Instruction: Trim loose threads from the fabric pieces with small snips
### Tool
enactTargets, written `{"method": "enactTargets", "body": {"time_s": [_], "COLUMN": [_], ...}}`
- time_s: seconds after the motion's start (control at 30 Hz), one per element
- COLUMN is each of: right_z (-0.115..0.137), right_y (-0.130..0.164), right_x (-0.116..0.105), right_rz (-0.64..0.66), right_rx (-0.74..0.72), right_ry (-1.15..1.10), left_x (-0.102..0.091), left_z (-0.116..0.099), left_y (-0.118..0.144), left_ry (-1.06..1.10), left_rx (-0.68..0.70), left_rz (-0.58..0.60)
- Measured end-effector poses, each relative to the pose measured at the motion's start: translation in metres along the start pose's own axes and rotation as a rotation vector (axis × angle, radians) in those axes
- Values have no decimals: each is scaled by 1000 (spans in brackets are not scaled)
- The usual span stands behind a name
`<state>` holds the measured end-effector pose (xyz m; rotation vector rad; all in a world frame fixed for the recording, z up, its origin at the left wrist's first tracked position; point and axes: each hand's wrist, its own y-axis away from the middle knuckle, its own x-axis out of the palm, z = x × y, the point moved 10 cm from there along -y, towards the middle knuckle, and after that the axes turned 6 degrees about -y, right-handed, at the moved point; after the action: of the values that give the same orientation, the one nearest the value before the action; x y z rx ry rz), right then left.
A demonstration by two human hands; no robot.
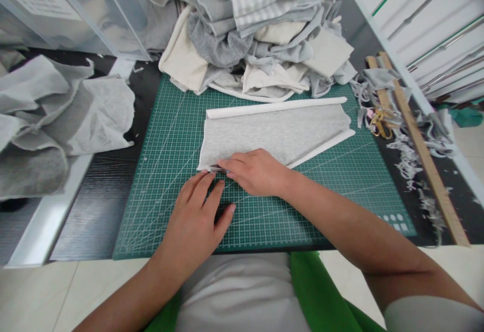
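A piece of light grey knit fabric [272, 127] lies flat on the green cutting mat [302, 216], its long edges curled up to a white underside. At its near left corner, my right hand [255, 170] is closed around a small pointed metal tool [216, 168], mostly covered by the fingers, so its exact kind does not show. Beside it, my left hand [200, 211] rests palm down, its fingers apart and their tips touching the fabric's near edge. The thumb points right over the mat.
Behind the mat rises a heap of grey and cream fabric pieces [223, 34]. More grey cloth [94, 105] lies left. On the right are a wooden ruler [423, 155], gold-handled scissors [380, 122] and fabric scraps [408, 163]. A clear plastic bin [109, 14] stands back left.
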<state>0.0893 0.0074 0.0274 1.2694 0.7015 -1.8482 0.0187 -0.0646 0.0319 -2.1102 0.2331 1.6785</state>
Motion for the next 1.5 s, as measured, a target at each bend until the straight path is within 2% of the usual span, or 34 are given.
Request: {"method": "enactTargets", "body": {"time_s": [0.5, 1.13, 1.5], "right_z": [1, 11, 19], "right_y": [-2, -6, -10], "right_x": [-3, 1, 4], "right_rz": [5, 28, 116], "right_rx": [42, 16, -26], "right_ry": [22, 187, 223], "left_x": [-1, 0, 2], "left_z": [-1, 0, 0], "left_y": [0, 0, -1], "left_ry": [-1, 0, 6], "left_rx": [5, -11, -9], "left_rz": [-9, 7, 23]}}
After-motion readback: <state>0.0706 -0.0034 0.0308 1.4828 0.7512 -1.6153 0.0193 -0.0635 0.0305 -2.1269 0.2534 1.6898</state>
